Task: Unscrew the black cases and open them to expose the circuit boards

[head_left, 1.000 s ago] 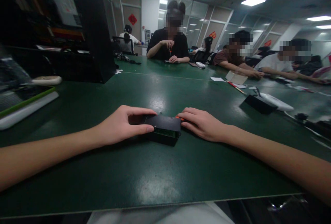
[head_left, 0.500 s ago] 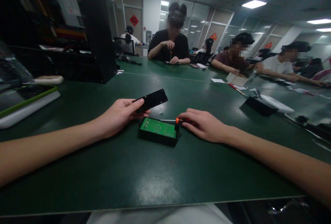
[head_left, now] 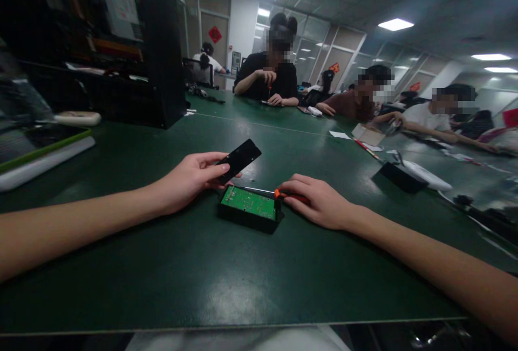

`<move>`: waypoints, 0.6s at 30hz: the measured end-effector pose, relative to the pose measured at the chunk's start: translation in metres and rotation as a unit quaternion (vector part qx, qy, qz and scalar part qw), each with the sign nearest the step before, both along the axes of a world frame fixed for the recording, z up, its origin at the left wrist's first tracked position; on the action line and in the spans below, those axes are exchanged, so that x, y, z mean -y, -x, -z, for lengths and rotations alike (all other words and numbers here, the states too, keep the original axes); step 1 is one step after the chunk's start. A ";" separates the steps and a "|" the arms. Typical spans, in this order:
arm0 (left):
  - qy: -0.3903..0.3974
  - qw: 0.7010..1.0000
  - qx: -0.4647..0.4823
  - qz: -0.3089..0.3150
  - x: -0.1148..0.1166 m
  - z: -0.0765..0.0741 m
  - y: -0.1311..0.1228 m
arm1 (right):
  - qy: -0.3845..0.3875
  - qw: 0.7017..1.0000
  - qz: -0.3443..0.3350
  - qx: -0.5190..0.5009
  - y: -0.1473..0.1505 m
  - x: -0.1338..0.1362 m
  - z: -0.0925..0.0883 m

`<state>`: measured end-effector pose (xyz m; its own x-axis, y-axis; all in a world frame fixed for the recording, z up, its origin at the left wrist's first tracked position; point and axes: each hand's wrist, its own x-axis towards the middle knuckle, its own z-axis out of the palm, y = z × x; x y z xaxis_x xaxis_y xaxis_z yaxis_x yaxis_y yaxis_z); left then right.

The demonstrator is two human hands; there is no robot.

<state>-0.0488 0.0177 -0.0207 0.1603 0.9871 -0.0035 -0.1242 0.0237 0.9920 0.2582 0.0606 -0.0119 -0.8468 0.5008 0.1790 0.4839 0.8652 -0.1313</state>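
Note:
A small black box point(head_left: 247, 220) lies open on the green table point(head_left: 226, 270), with a green circuit board point(head_left: 250, 203) showing inside it. My left hand point(head_left: 190, 178) pinches the box's flat black lid point(head_left: 239, 159) and holds it tilted above the table, just behind the box. My right hand point(head_left: 319, 202) rests on the table at the box's right end, its fingers closed round an orange-handled screwdriver point(head_left: 288, 195) whose metal shaft lies along the box's far edge.
A tall black cabinet point(head_left: 157, 43) and a green-edged tray point(head_left: 44, 151) stand at the left. Across the table sit several people at work. A black device point(head_left: 399, 175), a white object point(head_left: 429, 175), papers and a cardboard box point(head_left: 367, 134) lie at the right.
My left hand has lifted the black lid off the box, baring the green circuit board. My right hand has stayed at the box's right end with the screwdriver.

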 end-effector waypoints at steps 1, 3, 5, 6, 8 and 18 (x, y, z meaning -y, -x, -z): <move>-0.002 1.000 -0.003 0.002 0.000 0.000 0.000 | 0.001 1.000 0.000 0.000 0.000 0.000 0.000; -0.005 1.000 -0.007 0.004 0.000 0.000 0.001 | -0.001 1.000 0.000 0.000 0.000 0.000 0.000; -0.007 1.000 -0.007 0.002 0.000 0.000 0.001 | -0.007 1.000 -0.003 -0.008 0.000 -0.001 0.001; -0.005 1.000 -0.008 0.000 0.000 0.000 0.001 | -0.011 1.000 -0.006 -0.015 -0.001 -0.002 0.001; -0.002 1.000 -0.011 -0.004 0.001 -0.001 0.002 | -0.016 0.999 -0.014 -0.028 -0.002 -0.003 0.002; -0.038 0.999 -0.028 -0.007 -0.003 0.004 0.001 | -0.055 0.986 -0.146 -0.059 0.022 0.021 -0.015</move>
<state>-0.0494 0.0203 -0.0247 0.1477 0.9870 0.0632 -0.0690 -0.0535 0.9962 0.2362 0.0399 0.0030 -0.9219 0.2101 0.3254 0.1984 0.9777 -0.0692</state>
